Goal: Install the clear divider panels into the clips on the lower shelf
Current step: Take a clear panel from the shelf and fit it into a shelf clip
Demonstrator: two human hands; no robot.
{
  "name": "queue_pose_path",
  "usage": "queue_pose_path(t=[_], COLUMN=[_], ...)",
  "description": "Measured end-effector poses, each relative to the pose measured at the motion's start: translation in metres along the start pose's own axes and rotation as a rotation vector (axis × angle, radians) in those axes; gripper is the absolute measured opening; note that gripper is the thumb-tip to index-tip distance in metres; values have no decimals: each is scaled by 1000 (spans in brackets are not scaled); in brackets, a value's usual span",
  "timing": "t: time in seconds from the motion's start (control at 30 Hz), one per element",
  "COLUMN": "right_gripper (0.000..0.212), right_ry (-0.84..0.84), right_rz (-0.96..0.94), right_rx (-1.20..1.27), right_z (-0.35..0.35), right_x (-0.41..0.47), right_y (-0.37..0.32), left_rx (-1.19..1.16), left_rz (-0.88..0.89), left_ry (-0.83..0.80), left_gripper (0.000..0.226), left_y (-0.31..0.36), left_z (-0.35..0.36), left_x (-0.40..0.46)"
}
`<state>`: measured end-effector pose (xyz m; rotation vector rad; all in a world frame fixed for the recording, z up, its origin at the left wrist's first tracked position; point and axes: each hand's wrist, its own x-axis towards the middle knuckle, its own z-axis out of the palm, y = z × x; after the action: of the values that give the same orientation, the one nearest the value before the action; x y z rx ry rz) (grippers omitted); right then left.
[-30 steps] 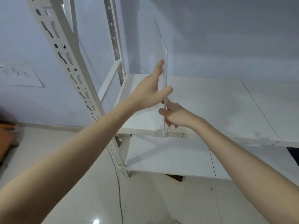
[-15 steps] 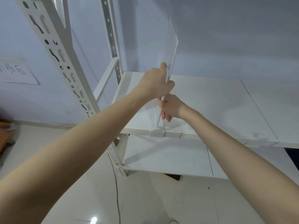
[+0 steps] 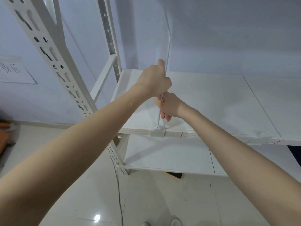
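In the head view, one clear panel (image 3: 164, 46) is held nearly upright, edge-on to the camera, over the front of a white shelf (image 3: 211, 101). Its lower front corner is seen just above, or touching, a white clip (image 3: 157, 133) fitted on the shelf's front edge; whether the corner is seated in the clip cannot be told. A second clip (image 3: 259, 138) is seen farther right on the same edge, well apart from the first. The panel leans slightly to the right toward its top.

Two hands are counted, both on the panel's near edge. The left hand (image 3: 153, 82) is clenched around the edge higher up, with one of its fingers (image 3: 161, 62) laid upward along the panel. The right hand (image 3: 169, 106) is placed just below it, its fingers curled and gripping the same edge, just above the shelf surface. The two hands are touching or nearly so.

Two shelf boards are seen: the one under the panel and a lower board (image 3: 171, 154) beneath it. One slotted white upright (image 3: 53, 62) stands at the left front, and a second upright (image 3: 109, 38) behind it. To the right of the panel the shelf surface is bare and open. A tiled floor (image 3: 146, 201) lies below, and a thin cable (image 3: 119, 193) runs across it.
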<state>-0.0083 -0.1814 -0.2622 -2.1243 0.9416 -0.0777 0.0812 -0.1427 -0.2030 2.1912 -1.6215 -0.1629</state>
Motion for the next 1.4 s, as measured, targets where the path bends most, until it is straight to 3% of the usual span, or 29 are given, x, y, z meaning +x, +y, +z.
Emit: queue_pose_path(t=[0.23, 0.33, 0.43, 0.73, 1.4], right_gripper=[10, 23, 38, 54, 42], right_ry=[-10, -39, -85, -126, -118], right_rz=[16, 52, 84, 68, 48], right_rx=[4, 18, -7, -5, 8], right_z=[6, 8, 12, 10, 10], right_x=[0, 3, 5, 6, 4], right_y=[3, 2, 2, 4, 11], left_rx=[-45, 50, 68, -9, -112], left_rz=[-6, -52, -147, -205, -252], left_ry=[21, -68, -170, -213, -157], left_gripper=[16, 12, 22, 23, 20], left_y=[-4, -8, -13, -9, -1], left_z=[9, 13, 17, 18, 24], left_x=[-4, -1, -1, 0, -7])
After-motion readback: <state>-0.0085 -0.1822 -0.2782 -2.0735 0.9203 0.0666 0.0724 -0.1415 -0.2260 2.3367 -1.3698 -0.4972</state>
